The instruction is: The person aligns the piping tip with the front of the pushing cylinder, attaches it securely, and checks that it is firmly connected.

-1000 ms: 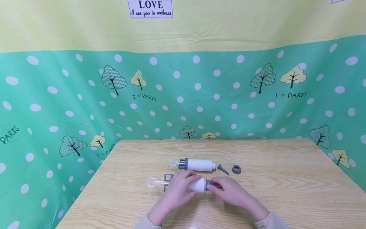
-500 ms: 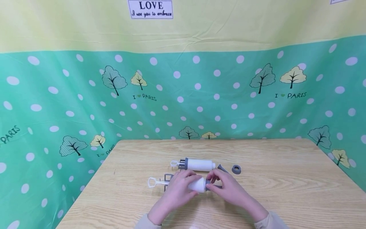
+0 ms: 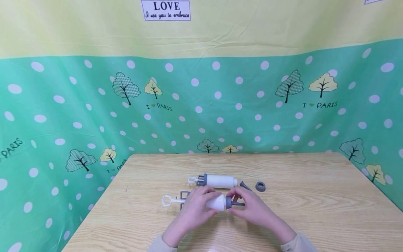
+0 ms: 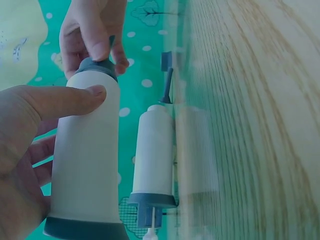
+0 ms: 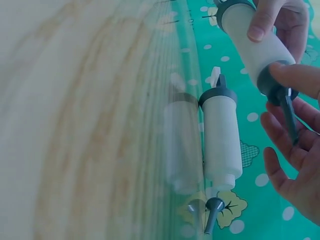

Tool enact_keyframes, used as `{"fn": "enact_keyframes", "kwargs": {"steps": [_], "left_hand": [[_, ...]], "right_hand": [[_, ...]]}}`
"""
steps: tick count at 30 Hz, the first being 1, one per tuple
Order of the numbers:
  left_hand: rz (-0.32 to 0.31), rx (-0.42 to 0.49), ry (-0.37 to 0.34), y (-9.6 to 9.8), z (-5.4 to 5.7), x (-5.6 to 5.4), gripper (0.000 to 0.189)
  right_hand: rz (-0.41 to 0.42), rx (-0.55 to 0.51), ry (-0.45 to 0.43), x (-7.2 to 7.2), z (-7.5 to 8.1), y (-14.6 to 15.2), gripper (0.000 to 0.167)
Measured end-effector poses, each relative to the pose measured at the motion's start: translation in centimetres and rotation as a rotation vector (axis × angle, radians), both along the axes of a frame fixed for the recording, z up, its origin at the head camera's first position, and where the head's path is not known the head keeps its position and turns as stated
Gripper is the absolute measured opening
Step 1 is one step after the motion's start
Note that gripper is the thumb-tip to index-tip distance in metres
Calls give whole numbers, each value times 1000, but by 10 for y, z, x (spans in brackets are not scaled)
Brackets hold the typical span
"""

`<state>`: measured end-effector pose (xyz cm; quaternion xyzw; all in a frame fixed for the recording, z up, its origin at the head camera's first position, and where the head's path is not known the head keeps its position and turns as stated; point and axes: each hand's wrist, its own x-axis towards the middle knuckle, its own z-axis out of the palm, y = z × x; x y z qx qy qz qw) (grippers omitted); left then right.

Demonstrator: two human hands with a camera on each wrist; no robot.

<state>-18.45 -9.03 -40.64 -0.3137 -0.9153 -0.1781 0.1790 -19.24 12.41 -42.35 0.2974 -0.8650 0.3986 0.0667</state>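
A white syringe-like press tube (image 3: 216,203) lies sideways near the middle of the table. My left hand (image 3: 196,207) grips its barrel, thumb along the near side. Left of that hand stick out a grey frame and a white plunger rod with a loop handle (image 3: 167,200). On the tube's right end sits a grey ring cap (image 3: 228,202) with a tapered grey nozzle (image 5: 288,117) pointing out of it. My right hand (image 3: 253,209) holds the cap between thumb and fingers; in the right wrist view the thumb presses its side.
Behind lies a second white press tube (image 3: 219,181), with its grey frame and plunger to the left. A loose grey nozzle (image 3: 244,185) and a grey ring cap (image 3: 260,186) lie right of it. A printed curtain (image 3: 217,105) hangs behind the wooden table (image 3: 315,196).
My right hand's fingers have shifted from over the nozzle to the far side of the cap, leaving more of cap and nozzle showing. The left hand keeps its hold with almost no movement.
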Motion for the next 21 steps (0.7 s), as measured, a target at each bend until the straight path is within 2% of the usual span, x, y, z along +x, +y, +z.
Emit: {"fn": "enact_keyframes", "kwargs": {"steps": [8, 14, 21], "left_hand": [[-5, 3, 7, 0, 2, 0, 49], [-9, -1, -13, 0, 4, 1, 50], [-17, -9, 5, 0, 4, 1, 49]], "right_hand": [[-44, 14, 0, 2, -1, 1, 24], [-65, 48, -40, 3, 1, 1, 17], [-80, 93, -91, 3, 4, 1, 23]]}}
